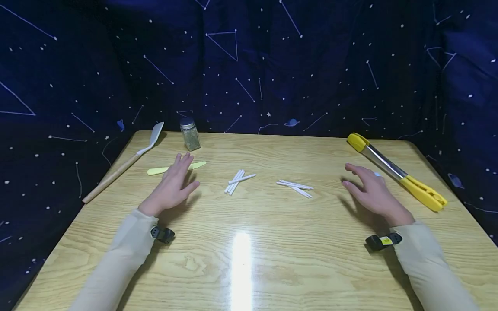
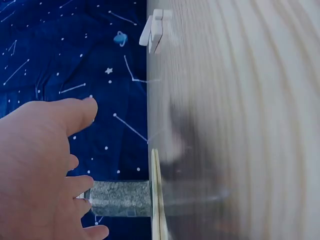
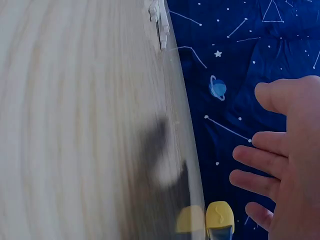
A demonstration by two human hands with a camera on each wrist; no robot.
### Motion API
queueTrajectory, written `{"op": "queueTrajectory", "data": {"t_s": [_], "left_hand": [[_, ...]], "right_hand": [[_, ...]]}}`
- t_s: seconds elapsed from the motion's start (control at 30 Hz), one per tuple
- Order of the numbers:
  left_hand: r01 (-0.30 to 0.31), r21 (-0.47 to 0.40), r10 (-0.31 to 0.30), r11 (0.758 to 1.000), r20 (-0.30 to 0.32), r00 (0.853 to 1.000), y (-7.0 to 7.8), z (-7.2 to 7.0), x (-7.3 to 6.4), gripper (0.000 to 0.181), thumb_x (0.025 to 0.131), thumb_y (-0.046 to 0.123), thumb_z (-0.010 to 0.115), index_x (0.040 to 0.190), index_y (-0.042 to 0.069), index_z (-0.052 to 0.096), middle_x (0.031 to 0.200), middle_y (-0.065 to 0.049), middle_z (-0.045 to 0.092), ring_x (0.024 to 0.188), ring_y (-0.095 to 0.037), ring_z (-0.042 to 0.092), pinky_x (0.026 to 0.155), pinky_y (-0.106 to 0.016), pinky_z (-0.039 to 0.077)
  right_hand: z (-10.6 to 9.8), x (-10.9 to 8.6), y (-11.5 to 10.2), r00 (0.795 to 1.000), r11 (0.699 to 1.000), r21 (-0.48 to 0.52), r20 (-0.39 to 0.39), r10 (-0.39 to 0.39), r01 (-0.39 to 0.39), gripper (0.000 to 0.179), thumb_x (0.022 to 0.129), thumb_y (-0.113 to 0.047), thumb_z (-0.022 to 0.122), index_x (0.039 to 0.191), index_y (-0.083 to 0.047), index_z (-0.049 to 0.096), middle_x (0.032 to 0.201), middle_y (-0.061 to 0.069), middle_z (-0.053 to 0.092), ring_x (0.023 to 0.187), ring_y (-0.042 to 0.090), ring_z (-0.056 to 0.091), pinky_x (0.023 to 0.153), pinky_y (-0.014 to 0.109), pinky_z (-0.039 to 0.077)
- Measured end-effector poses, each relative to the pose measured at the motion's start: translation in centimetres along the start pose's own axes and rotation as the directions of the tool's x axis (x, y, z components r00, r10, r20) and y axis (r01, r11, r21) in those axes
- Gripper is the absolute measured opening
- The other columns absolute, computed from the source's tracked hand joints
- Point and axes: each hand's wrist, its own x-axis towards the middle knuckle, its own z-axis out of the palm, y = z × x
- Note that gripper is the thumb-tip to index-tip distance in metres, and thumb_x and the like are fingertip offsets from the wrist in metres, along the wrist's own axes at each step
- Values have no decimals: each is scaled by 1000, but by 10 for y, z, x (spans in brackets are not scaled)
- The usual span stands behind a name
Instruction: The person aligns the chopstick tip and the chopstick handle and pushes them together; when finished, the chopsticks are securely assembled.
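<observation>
My left hand (image 1: 173, 183) hovers over the wooden table with fingers extended and thumb apart, holding nothing. Beneath its fingers lies a pale yellow knife (image 1: 157, 171), partly covered by the hand in the head view. Behind it stands a glass jar (image 1: 190, 137) of greenish-grey dried contents, which also shows in the left wrist view. My right hand (image 1: 371, 190) is raised over the table too, fingers relaxed and holding nothing. Yellow-and-steel tongs (image 1: 389, 166) lie just beyond it. A small light-blue thing (image 1: 377, 174) peeks out behind this hand, mostly hidden.
Between the hands lie two loose clusters of white sticks, a left bunch (image 1: 235, 182) and a right bunch (image 1: 296, 187). At the far left, a spatula (image 1: 121, 167) with a wooden handle lies along the table edge. A dark starry cloth (image 1: 249, 86) hangs behind the table.
</observation>
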Motion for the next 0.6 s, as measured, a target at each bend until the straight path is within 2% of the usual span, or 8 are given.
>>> {"op": "queueTrajectory", "data": {"t_s": [0.13, 0.27, 0.43, 0.6], "left_hand": [[-17, -3, 17, 1000, -16, 1000, 3, 5, 3, 73, 95, 28, 58, 150, -4, 21, 157, -24, 16, 146, -44, 8, 113, -62, 14], [-34, -7, 34, 999, -25, 999, 4, 11, 6, 68, 97, 20, 55, 149, -5, 20, 156, -25, 19, 144, -45, 15, 113, -61, 18], [-57, -21, 56, 998, -50, 997, 8, 15, 11, 62, 97, 10, 51, 149, -7, 21, 154, -26, 24, 142, -45, 21, 115, -55, 19], [-64, -65, 61, 996, -47, 997, 12, 21, 14, 63, 96, 10, 53, 148, -6, 23, 153, -27, 27, 142, -44, 23, 115, -54, 19]], "right_hand": [[5, 4, -3, 999, 999, 25, -18, -40, 40, 48, 97, -19, 56, 136, 6, 44, 130, 27, 52, 113, 43, 48, 91, 61, 30], [11, 9, -5, 998, 997, 37, -31, -62, 63, 42, 95, -15, 59, 130, 6, 49, 123, 26, 56, 109, 41, 51, 89, 56, 37], [20, 15, -11, 996, 995, 48, -34, -87, 88, 33, 93, -10, 60, 122, 6, 55, 114, 24, 60, 104, 37, 53, 88, 52, 40], [29, 21, -14, 991, 989, 73, -44, -126, 129, 27, 90, -5, 62, 116, 5, 60, 104, 20, 62, 97, 33, 56, 84, 47, 42]]}}
